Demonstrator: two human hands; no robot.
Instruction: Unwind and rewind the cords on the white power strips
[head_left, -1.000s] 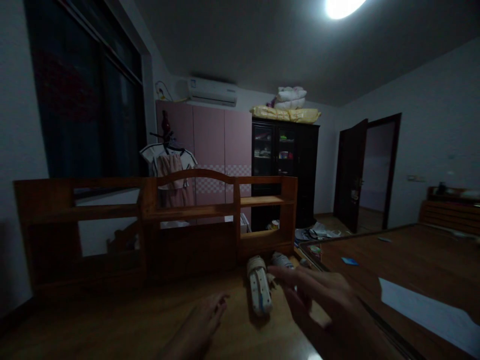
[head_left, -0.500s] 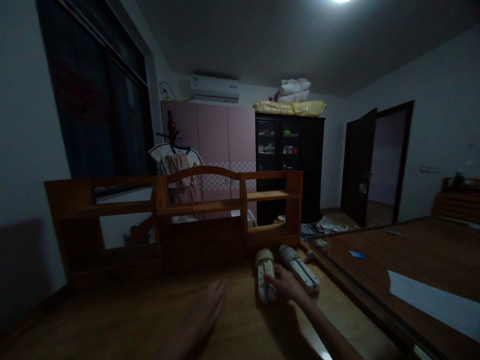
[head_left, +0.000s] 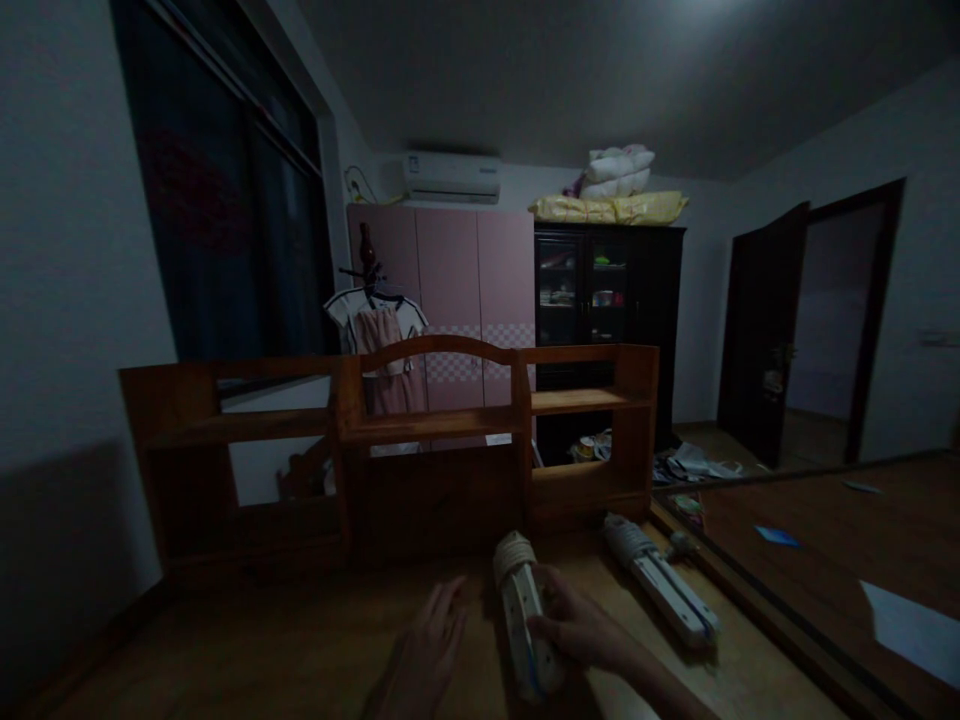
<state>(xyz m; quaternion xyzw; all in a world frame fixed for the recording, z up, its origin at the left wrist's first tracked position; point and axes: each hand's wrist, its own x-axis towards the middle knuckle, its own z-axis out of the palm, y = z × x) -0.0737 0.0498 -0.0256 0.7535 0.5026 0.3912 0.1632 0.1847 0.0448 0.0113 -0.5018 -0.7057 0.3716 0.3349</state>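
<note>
A white power strip (head_left: 522, 622) with its cord wound round the far end is in front of me. My right hand (head_left: 574, 620) grips it from the right side, thumb on top and fingers round the far edge. My left hand (head_left: 433, 640) is to the left of the strip, apart from it, its fingers stretched out and holding nothing. Another white power strip (head_left: 671, 595), its cord also wound round one end, lies on the wooden desktop (head_left: 300, 640) to the right. A plug (head_left: 681, 545) shows beside it.
A wooden shelf unit (head_left: 431, 425) stands along the desktop's back. To the right is a lower brown surface (head_left: 757, 490) with a blue card (head_left: 778, 537) and a white sheet (head_left: 911, 625). Behind are a pink wardrobe (head_left: 450, 270), a dark cabinet (head_left: 656, 310) and an open door (head_left: 761, 340).
My right hand has drawn the gripped power strip nearer to me and away from the other strip. My left hand has come a little closer to it. The view has turned slightly left.
</note>
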